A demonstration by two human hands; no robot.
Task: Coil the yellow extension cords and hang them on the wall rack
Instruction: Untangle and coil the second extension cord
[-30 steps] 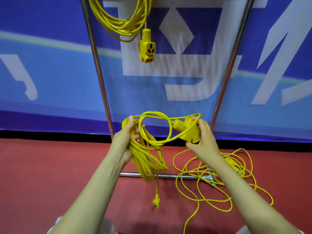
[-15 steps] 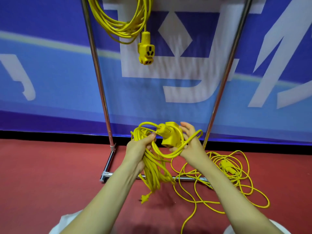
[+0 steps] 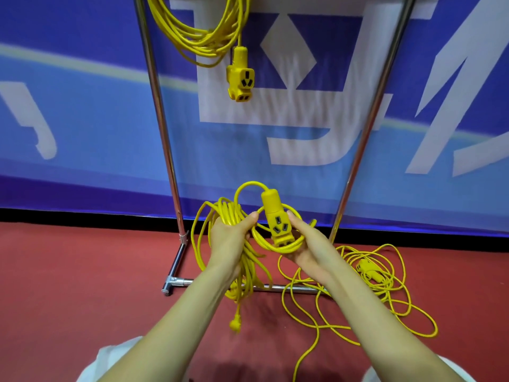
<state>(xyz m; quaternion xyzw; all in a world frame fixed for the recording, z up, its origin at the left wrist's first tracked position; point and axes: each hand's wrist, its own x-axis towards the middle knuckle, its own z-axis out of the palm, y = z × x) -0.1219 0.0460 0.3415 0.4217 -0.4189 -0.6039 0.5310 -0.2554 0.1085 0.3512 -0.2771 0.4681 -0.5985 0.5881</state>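
Since a second before, the socket end [image 3: 278,224] had swung upright between the hands. The left hand [image 3: 228,241] clenched the coiled cord [image 3: 199,244] at its top so the loops hung free; the right hand [image 3: 309,245] gripped the socket end, seemingly to bind its tail round. A second cord [image 3: 385,288] lay loose by the rack [image 3: 162,133] foot.

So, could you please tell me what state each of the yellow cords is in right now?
hung cord: coiled, hanging between the rack poles.
held cord: bundled, gripped by left hand, plug dangling.
socket end: held in right hand, one loop around it.
floor cord: uncoiled, loose on the floor.
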